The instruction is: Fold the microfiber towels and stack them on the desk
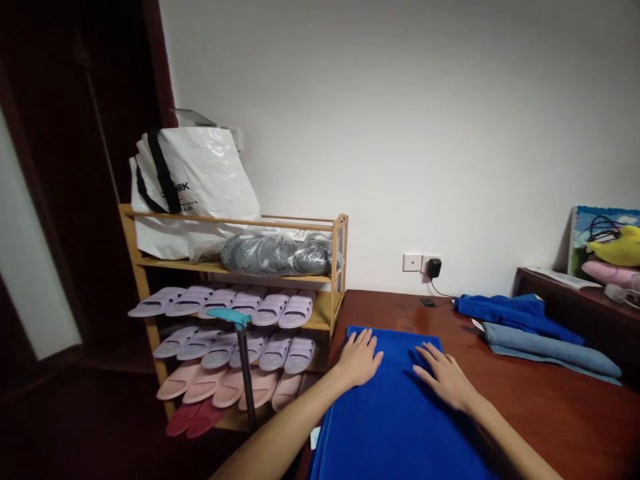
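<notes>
Both palms flat on the bright blue folded cloth (395, 413), fingers spread apart, gripping nothing.

My left hand (359, 359) sits near the dark red wooden counter (550, 400) edge; pushing sideways could slide the cloth off.

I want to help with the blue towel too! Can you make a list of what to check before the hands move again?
1. Both hands flat on the blue towel: left hand and right hand, ok.
2. Towel lies smooth: ok near the hands; the near end is out of view, cannot tell.
3. Towel fully on the table: left edge sits at the table's edge, cannot tell.
4. Folded cloths lie apart from it: ok.
</notes>
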Demonstrator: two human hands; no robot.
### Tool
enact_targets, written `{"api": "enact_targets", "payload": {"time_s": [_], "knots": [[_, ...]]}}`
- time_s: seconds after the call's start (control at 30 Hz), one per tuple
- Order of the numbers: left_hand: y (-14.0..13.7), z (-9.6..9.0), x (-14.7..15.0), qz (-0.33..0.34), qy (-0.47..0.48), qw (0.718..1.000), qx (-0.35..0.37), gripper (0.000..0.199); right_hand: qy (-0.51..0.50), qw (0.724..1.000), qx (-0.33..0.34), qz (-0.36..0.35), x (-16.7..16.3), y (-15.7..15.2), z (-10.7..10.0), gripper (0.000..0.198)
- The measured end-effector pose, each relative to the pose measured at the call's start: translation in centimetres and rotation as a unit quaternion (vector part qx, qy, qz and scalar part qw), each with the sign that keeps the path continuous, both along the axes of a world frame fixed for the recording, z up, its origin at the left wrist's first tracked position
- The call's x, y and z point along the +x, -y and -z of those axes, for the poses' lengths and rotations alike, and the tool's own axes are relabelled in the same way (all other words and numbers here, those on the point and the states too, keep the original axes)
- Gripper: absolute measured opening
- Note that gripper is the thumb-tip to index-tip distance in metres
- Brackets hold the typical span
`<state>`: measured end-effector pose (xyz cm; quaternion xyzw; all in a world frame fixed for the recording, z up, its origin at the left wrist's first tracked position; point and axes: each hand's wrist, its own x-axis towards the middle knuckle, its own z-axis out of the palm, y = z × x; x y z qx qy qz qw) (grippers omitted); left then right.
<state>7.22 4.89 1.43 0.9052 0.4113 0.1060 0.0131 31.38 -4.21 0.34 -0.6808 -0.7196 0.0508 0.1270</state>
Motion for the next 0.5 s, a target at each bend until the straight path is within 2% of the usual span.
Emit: {"api": "enact_targets", "payload": {"time_s": [0.13, 0.27, 0.4, 0.5], "knots": [[-3.1, 1.4, 1.2, -0.015, -0.001, 1.0, -0.014, 0.063, 0.008, 0.999, 0.017, 0.029, 0.8, -4.0, 1.2, 0.074], [-4.9, 2.8, 0.6, -0.034, 0.0, 0.999, -0.027, 0.066, 0.017, 0.999, 0.007, 0.044, 1.9, -5.8, 3.3, 0.075], [-4.2, 2.1, 0.9, -0.037, 0.009, 0.999, -0.01, 0.063, 0.035, 0.998, 0.034, 0.05, 1.9, -5.9, 3.1, 0.072], [-1.4, 0.7, 0.9, -0.023, 0.021, 0.999, 0.019, 0.057, 0.054, 0.994, 0.079, 0.049, 0.9, -4.2, 2.1, 0.071]]}}
